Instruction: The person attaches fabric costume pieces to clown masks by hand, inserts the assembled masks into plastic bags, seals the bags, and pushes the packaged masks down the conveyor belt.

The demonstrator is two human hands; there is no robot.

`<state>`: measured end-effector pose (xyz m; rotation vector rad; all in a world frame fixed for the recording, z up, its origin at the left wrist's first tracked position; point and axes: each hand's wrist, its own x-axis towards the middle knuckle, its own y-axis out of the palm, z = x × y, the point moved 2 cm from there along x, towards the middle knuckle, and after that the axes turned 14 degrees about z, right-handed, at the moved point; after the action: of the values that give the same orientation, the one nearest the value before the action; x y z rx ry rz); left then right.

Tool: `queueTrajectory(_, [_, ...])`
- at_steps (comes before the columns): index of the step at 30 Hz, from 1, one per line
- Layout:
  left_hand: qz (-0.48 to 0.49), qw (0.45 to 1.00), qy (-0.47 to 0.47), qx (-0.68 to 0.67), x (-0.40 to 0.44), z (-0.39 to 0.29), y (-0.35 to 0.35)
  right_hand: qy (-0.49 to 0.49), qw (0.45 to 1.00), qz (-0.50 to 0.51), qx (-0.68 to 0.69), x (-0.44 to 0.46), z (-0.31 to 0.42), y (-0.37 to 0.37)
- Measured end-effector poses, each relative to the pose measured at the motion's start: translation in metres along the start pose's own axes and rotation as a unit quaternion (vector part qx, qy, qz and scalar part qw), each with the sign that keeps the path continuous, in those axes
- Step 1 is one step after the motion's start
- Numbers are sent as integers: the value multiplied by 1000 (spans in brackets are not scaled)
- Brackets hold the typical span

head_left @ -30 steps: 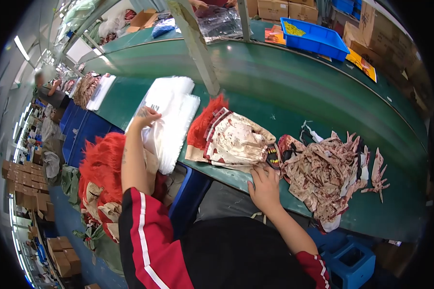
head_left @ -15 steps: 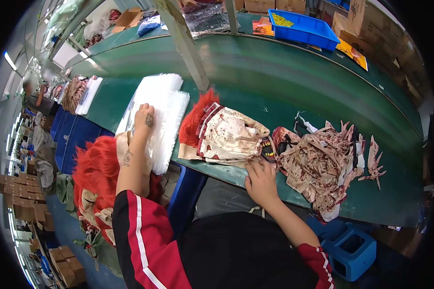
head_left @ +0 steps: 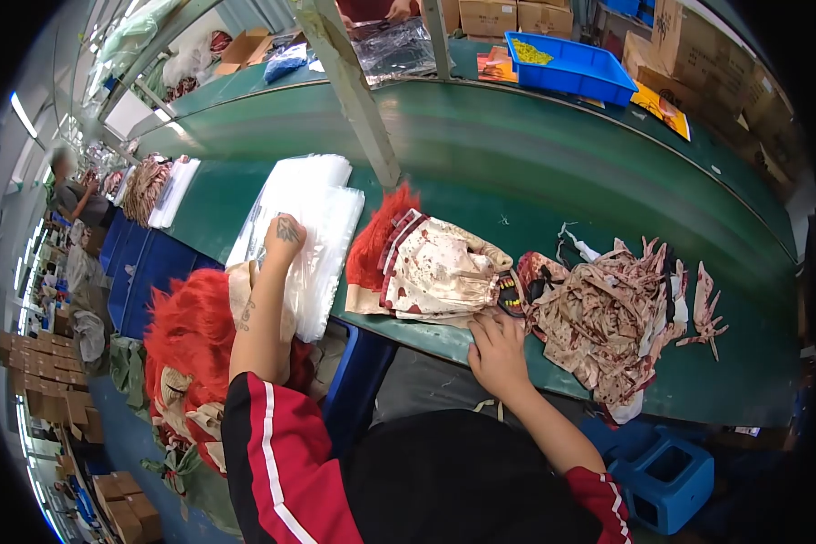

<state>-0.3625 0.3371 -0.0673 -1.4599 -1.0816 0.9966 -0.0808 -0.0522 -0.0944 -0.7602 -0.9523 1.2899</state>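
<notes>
My left hand [head_left: 286, 238] is on a stack of clear plastic bags [head_left: 322, 245], its fingers curled and partly hidden. My right hand [head_left: 499, 346] lies with fingers spread at the lower edge of a folded, red-spattered cream garment [head_left: 435, 267], beside a dark mask mouth with yellow teeth [head_left: 509, 295]. Red fur [head_left: 379, 240] sticks out at the garment's left end. To the right is a heap of stained, crumpled fabric pieces [head_left: 607, 317], with a separate stained glove-like piece [head_left: 705, 308] beyond it.
Red furry masks [head_left: 190, 335] are piled at my left. A pale post [head_left: 349, 91] rises behind the table [head_left: 453, 337]. A blue tray [head_left: 576, 77] with yellow pieces stands on the far bench. A blue stool [head_left: 666, 485] is at lower right. Other people work at far left and across the bench.
My left hand has shifted over the bags, and its fingers have gone from visibly extended to curled. My right hand stays by the garment's lower edge. The camera view has shifted slightly.
</notes>
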Motion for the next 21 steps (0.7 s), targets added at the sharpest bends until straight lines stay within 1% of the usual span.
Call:
queueTrajectory(1, [1, 1000, -1, 2, 4, 6, 2, 1, 1000, 1, 6, -1, -1, 1])
queueTrajectory(3, [6, 994, 59, -87, 8, 16, 1, -4, 1000, 2, 14, -1, -1, 1])
queueTrajectory(4, [1, 995, 54, -86, 4, 11, -10, 1, 1000, 1, 13, -1, 0, 0])
queueTrajectory(6, [97, 970, -2, -222, -6, 2, -23, -3, 1000, 2, 14, 0, 1, 0])
queueTrajectory(7, [119, 961, -10, -250, -8, 0, -29, 0, 1000, 3, 10, 0, 0, 0])
queueTrajectory(8, [116, 961, -15, -251, -9, 2, -32, 3, 1000, 3, 6, 0, 0, 0])
queueTrajectory(10, [179, 918, 14, -353, -12, -2, -37, 1, 1000, 5, 11, 0, 1, 0])
queueTrajectory(11, [200, 913, 30, -354, -14, -3, -41, 3, 1000, 7, 17, 0, 0, -1])
queueTrajectory(12, [198, 913, 29, -354, -19, -6, -50, 1, 1000, 8, 17, 0, 0, -1])
queueTrajectory(14, [219, 913, 68, -338, -27, -13, -62, 2, 1000, 5, 19, -1, 0, 0])
queueTrajectory(15, [197, 910, 52, -362, -26, -9, -66, 1, 1000, 5, 20, -2, -1, 0])
queueTrajectory(16, [178, 894, 64, -407, -25, -3, -73, 0, 1000, 5, 18, -2, -1, 0])
queueTrajectory(18, [63, 908, 98, -401, -18, 10, -97, -3, 1000, 3, 18, -2, -2, 1])
queueTrajectory(20, [-20, 889, 151, -431, -6, 30, -133, -4, 1000, 3, 20, -3, -2, 2])
queueTrajectory(21, [-78, 890, 127, -431, -2, 34, -158, -6, 1000, 1, 20, -2, -2, 1])
